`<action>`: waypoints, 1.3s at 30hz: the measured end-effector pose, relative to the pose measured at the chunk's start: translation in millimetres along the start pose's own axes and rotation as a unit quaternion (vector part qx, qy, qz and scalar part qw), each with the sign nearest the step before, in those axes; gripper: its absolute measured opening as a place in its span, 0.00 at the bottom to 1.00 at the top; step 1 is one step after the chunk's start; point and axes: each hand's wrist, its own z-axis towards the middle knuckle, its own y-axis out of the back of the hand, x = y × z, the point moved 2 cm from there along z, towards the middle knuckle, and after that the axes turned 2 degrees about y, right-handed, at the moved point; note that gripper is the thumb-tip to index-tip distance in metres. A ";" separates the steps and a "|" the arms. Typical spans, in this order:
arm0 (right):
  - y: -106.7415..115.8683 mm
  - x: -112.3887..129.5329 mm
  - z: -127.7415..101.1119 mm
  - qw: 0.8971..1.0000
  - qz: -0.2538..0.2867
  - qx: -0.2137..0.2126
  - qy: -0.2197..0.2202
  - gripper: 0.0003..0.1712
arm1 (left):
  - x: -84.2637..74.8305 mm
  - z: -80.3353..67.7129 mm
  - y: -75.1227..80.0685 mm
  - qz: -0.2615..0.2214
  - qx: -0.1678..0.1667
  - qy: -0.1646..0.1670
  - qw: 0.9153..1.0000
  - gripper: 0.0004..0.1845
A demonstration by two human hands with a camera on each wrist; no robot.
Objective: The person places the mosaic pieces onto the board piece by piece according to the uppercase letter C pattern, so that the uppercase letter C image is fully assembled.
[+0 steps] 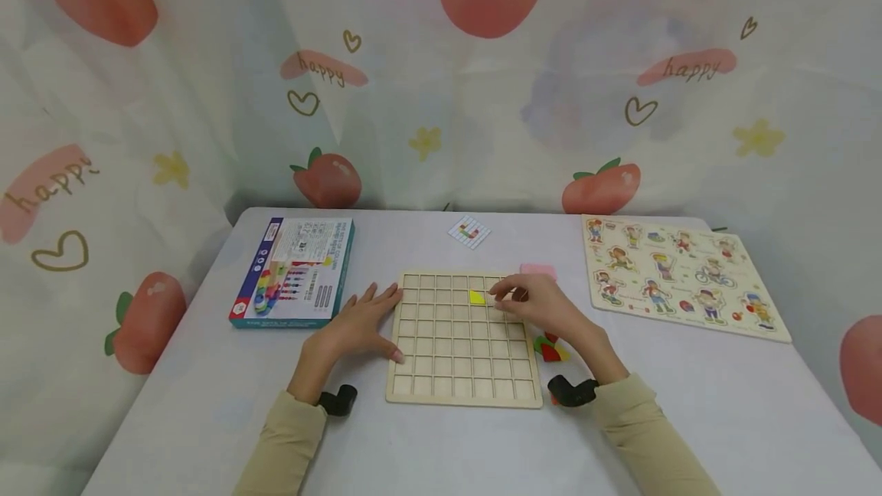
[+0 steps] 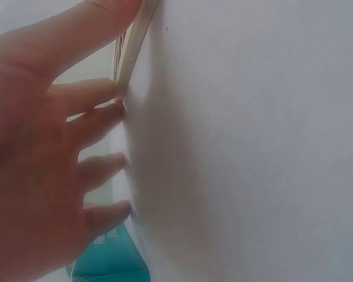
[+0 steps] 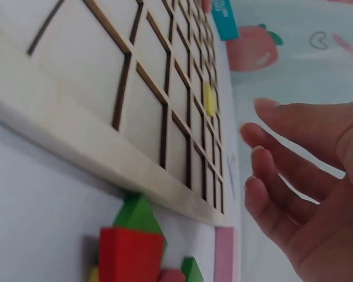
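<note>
A wooden grid board [image 1: 463,403] lies flat on the table. One small yellow piece [image 1: 477,297] sits in a cell near its far side. My left hand [image 1: 354,331] spreads its fingers at the board's left edge, thumb on the rim; the left wrist view shows the fingertips [image 2: 120,161] reaching down beside it. Over the board's far right part, my right hand [image 1: 544,305] hovers beside the yellow piece, fingers loosely bent. Between its thumb and fingers [image 3: 267,158] nothing shows in the right wrist view. Red, green and yellow blocks [image 1: 551,349] lie right of the board.
A boxed game [image 1: 292,274] lies at the left. A small patterned card [image 1: 470,233] is behind the board, and a pink piece [image 1: 537,271] lies by its far right corner. At the right is a wooden picture puzzle [image 1: 682,274]. A printed curtain hangs behind the table.
</note>
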 end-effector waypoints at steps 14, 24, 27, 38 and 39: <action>28.2 -22.8 -39.2 0.998 0.001 0.036 -0.052 0.12 | -2.8 1.8 1.2 0.001 0.003 0.000 1.000 0.62; 37.2 -38.3 -48.3 0.997 -0.028 0.043 -0.063 0.09 | -3.9 2.2 1.0 0.002 0.004 0.004 1.000 0.62; 37.1 -41.8 -48.2 0.996 -0.027 0.042 -0.069 0.09 | -3.6 1.3 2.0 0.005 0.004 0.007 1.000 0.62; 37.0 -53.8 -49.8 0.996 -0.013 0.028 -0.086 0.08 | -0.6 0.1 0.6 -0.005 0.003 0.001 1.000 0.62; 37.0 -54.7 -49.8 0.996 -0.012 0.025 -0.088 0.08 | -0.3 0.2 0.2 -0.007 0.003 0.002 1.000 0.62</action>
